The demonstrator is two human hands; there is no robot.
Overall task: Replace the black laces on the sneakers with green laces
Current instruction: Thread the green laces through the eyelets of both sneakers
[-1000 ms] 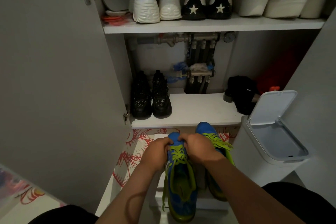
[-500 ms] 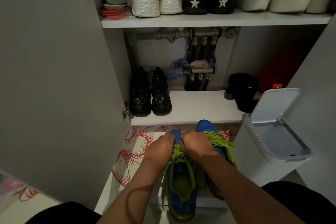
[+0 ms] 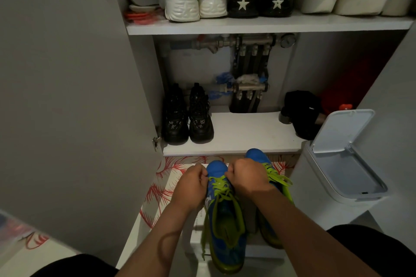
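At the lower centre of the frame both hands work at the toe end of a blue sneaker [image 3: 225,227] that points away from the person. The left hand [image 3: 191,184] and right hand [image 3: 248,179] sit on either side of the toe. Each has its fingers curled in tight, and they appear to pinch the green laces [image 3: 219,184] at the lowest rows. The knuckles hide the fingertips, so the exact hold cannot be seen.

The laces already cross up this sneaker, with loose ends trailing down its left side. A second blue sneaker [image 3: 256,156] stands just beside it to the right, also laced in green, partly behind the right forearm. No black lace shows anywhere, so the swap looks nearly finished and this step reads as snugging and evening the lacing.

To do that well:
- Pull both sides outward with equal force so the bottom bar lies flat and centred.
- Work upward one crossing at a time, taking out slack without twisting the flat lace.
- Check that the two free ends come out the same length before tying.
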